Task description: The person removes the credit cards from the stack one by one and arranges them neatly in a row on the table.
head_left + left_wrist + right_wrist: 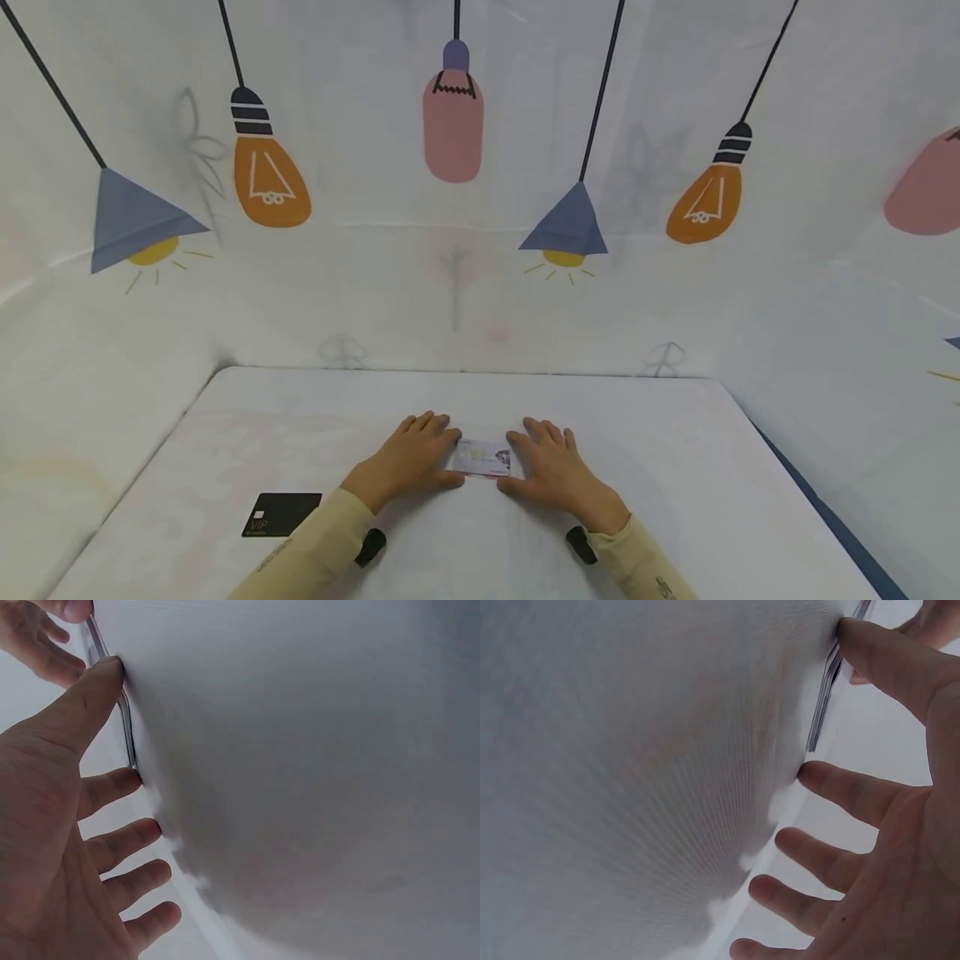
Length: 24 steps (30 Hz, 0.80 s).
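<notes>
A small stack of cards [480, 457] lies flat on the white table, its top card pale lilac with yellowish lettering and a dark picture at the right. In the left wrist view the layered edges of the stack [129, 731] show. My left hand [408, 462] touches the left end with thumb and index fingertip, its fingers spread. From the right, my right hand [555, 467] has its thumb at the near edge, fingers spread. In the right wrist view its index fingertip [810, 772] is just beside the stack's end. Both hands rest on the table.
A black card [282, 515] marked VIP lies at the left, beside the left sleeve [318, 542]. The white table [637, 433] has rounded far corners. Behind it hangs a pale cloth wall [375, 292] printed with lamps and bulbs. Dark devices [371, 547] sit under both wrists.
</notes>
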Each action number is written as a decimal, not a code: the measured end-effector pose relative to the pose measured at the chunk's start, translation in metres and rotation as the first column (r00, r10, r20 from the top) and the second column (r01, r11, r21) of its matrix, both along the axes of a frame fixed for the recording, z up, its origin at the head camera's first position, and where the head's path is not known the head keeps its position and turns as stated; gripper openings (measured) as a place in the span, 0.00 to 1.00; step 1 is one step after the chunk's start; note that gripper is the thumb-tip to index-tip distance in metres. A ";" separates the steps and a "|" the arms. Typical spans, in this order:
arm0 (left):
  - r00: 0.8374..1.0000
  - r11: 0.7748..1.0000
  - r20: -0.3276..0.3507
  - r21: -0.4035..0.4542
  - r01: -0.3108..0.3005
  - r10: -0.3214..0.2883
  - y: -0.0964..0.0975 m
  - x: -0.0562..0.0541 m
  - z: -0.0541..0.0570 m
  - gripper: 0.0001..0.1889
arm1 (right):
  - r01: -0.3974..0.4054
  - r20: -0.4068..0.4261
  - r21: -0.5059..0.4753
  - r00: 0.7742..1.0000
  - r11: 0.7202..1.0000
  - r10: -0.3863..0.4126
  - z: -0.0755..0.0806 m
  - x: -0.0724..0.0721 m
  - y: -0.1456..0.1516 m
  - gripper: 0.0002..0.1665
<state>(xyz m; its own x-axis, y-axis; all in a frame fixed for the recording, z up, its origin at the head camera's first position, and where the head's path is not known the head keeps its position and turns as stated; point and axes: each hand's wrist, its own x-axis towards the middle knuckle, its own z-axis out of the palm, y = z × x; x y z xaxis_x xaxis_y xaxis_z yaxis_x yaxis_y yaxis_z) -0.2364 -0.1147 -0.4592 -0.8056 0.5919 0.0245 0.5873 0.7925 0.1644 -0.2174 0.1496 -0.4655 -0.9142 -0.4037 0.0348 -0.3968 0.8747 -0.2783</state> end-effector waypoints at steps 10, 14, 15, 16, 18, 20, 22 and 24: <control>1.000 0.999 0.004 -0.031 -0.010 0.010 0.005 -0.003 0.002 0.32 | -0.024 -0.077 -0.042 0.997 0.999 0.021 0.000 -0.003 -0.003 0.33; 1.000 1.000 -0.007 -0.006 -0.007 0.007 0.005 -0.005 0.003 0.30 | -0.041 -0.094 -0.058 0.995 0.997 0.036 0.001 -0.006 -0.001 0.31; 1.000 1.000 -0.014 -0.009 -0.005 0.005 0.005 -0.005 0.003 0.30 | -0.048 -0.098 -0.061 0.994 0.997 0.042 0.001 -0.007 0.000 0.31; 1.000 1.000 -0.023 -0.012 -0.003 0.003 0.005 -0.006 0.003 0.30 | -0.055 -0.104 -0.064 0.993 0.996 0.048 0.001 -0.007 0.000 0.30; 0.999 1.000 -0.042 -0.026 -0.003 0.002 0.006 -0.007 0.003 0.30 | -0.074 -0.117 -0.065 0.991 0.995 0.066 0.001 -0.009 0.002 0.30; 0.998 0.999 -0.058 -0.037 -0.001 -0.001 0.006 -0.008 0.005 0.30 | -0.094 -0.129 -0.060 0.988 0.994 0.086 0.001 -0.011 0.003 0.30; 0.997 0.999 -0.073 -0.050 0.000 -0.004 0.006 -0.009 0.005 0.30 | -0.112 -0.139 -0.060 0.985 0.992 0.103 0.002 -0.012 0.004 0.30; 0.996 0.998 -0.087 -0.056 0.008 -0.013 0.006 -0.010 0.006 0.30 | -0.122 -0.148 -0.058 0.982 0.991 0.113 0.003 -0.012 0.006 0.30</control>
<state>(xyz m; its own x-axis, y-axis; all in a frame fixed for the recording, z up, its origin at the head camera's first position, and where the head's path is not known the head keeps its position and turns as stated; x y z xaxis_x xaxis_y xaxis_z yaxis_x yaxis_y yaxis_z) -0.2468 -0.1087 -0.4536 -0.7955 0.6028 0.0612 0.6059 0.7926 0.0684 -0.2296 0.1552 -0.4626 -0.8440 -0.5002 0.1937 -0.5360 0.8010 -0.2668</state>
